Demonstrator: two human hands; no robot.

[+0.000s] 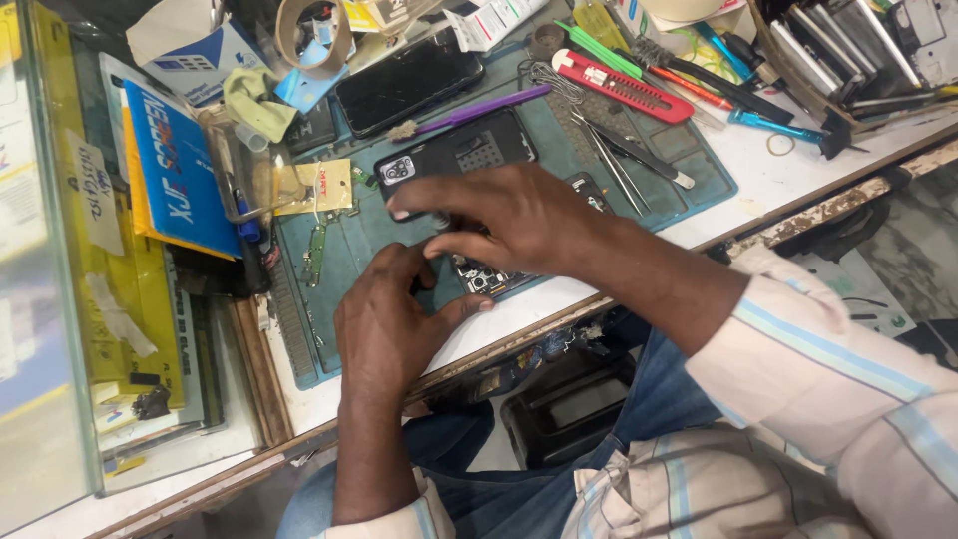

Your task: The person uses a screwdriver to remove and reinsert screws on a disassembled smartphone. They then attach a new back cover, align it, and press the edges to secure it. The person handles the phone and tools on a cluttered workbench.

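Teal mat [689, 175] bears opened phone [479, 279] under both hands' fingers [439, 215].

White workbench [788, 175] with worn wooden front edge, carrying teal work mat [349, 250], black phones [409, 80], opened phone [459, 150], red box cutter [624, 85], tweezers [609, 160], purple tool [479, 110], blue and yellow boxes [175, 170], tape roll [311, 30].
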